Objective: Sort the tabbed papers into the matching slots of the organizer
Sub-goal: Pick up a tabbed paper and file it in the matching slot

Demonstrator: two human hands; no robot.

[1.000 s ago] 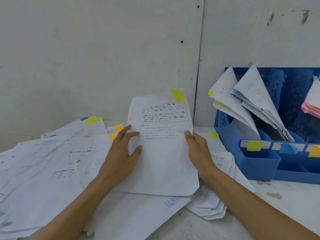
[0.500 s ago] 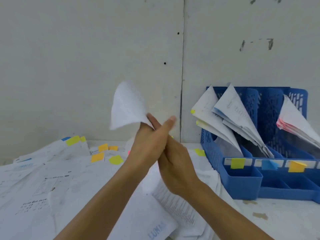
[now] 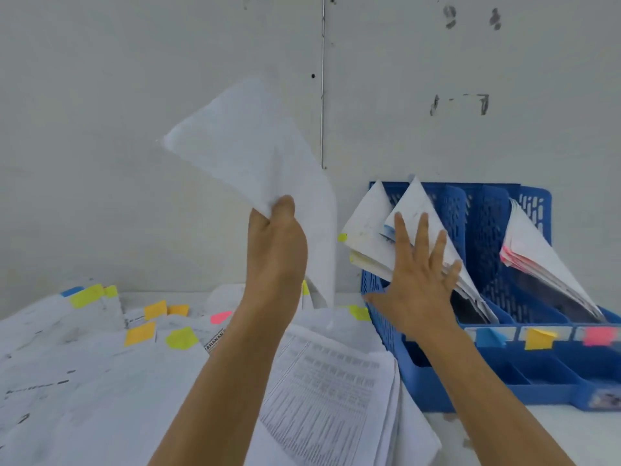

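At lower left, the loose white printed sheets with coloured sticky tabs (image 3: 84, 364) lie heaped and unsorted. At centre frame my left hand (image 3: 275, 243) pinches a limp white paper sheet (image 3: 248, 146) by one edge and holds it raised. I cannot make out its tab. To the right, my right hand (image 3: 416, 284) is spread, fingers straight, seemingly against the leaning papers (image 3: 369, 213) in the leftmost slot of the blue perforated plastic organizer (image 3: 497, 230). I'd press that stack back to open a gap, check the tab colour, then feed the sheet in edge first so it doesn't buckle.
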